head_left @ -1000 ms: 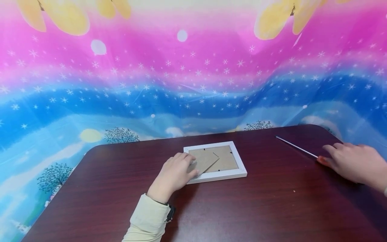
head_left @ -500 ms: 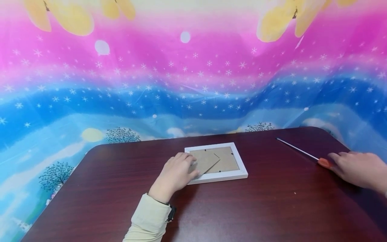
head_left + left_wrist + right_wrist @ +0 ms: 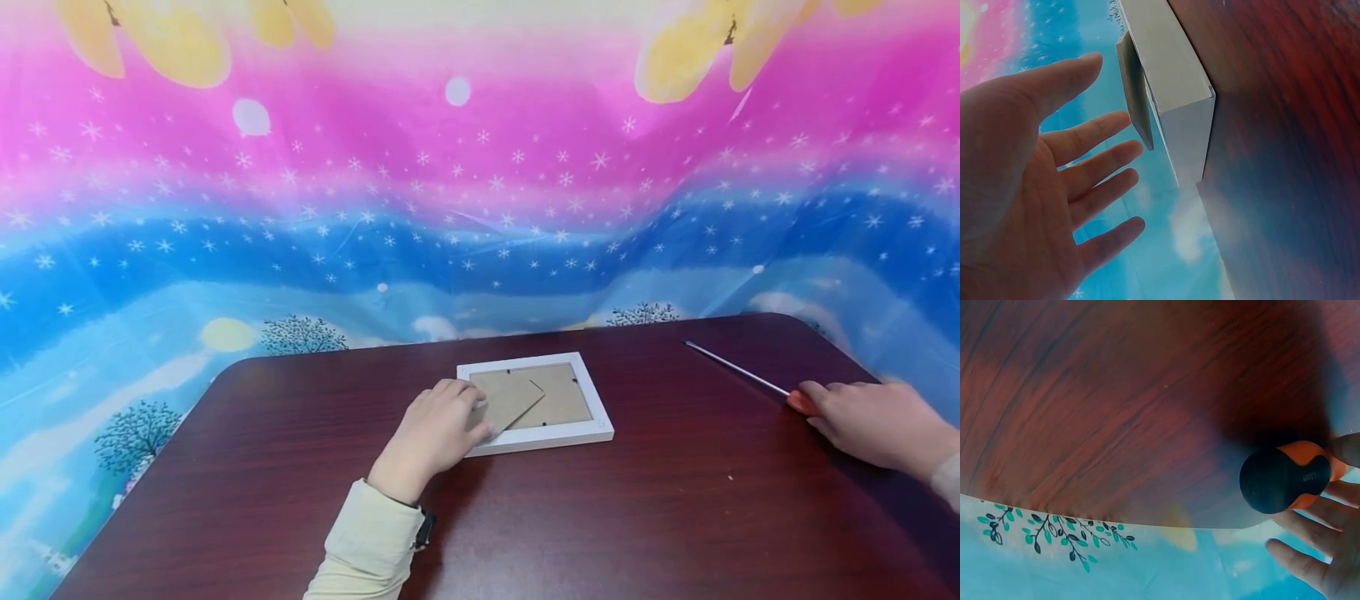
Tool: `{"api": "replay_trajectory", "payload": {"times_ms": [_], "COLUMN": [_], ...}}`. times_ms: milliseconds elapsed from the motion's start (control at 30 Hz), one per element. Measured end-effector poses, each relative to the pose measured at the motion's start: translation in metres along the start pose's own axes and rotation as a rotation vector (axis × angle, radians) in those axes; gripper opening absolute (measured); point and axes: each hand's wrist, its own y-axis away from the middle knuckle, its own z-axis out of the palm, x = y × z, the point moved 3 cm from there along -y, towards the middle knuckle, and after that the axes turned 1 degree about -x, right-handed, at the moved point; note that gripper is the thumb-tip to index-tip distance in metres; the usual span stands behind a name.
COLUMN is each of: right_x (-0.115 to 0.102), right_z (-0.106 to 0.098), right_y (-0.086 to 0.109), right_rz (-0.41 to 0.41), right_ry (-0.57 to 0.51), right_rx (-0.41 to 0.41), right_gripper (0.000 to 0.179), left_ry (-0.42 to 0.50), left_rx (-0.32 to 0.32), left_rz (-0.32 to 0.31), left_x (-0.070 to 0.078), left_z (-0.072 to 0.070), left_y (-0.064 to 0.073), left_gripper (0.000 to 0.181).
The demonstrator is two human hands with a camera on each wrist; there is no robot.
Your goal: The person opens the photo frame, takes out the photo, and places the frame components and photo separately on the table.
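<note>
A white picture frame (image 3: 577,427) lies face down on the table, its brown back panel (image 3: 566,400) and brown stand flap (image 3: 513,404) upward. My left hand (image 3: 438,429) is over the frame's left side. In the left wrist view its fingers are spread and fairly straight, the index fingertip close to the raised flap (image 3: 1135,90); whether they touch, I cannot tell. At the right, my right hand (image 3: 870,421) holds a screwdriver (image 3: 738,367) by its orange and black handle (image 3: 1285,478), thumb on the neck and fingers beneath. The shaft points to the far left.
The dark reddish wooden table (image 3: 675,533) has rounded far corners. A colourful printed cloth (image 3: 420,208) hangs right behind its far edge. A tiny pale speck (image 3: 731,477) lies on the tabletop between the hands.
My right hand has shifted about the screwdriver's handle, its thumb and fingers now nearer the neck. The screwdriver, the picture frame and my left hand have stayed about where they were.
</note>
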Motion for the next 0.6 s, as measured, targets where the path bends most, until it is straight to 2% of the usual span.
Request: {"api": "replay_trajectory", "payload": {"times_ms": [200,600], "right_x": [-0.0007,-0.0014], "right_z": [0.0015,0.0091], "right_y": [0.0003,0.0039], "right_rz": [-0.009,-0.023], "right_ry": [-0.030,-0.062], "right_rx": [0.009,0.004], "right_gripper": [0.016,0.018], "left_ry": [-0.004,-0.008], "left_rx": [-0.004,-0.008], "left_rz": [0.001,0.000], "left_x": [-0.0005,-0.0007], "left_z": [0.0006,-0.0001], "left_y": [0.0000,-0.0001], "left_gripper": [0.044,0.043]}}
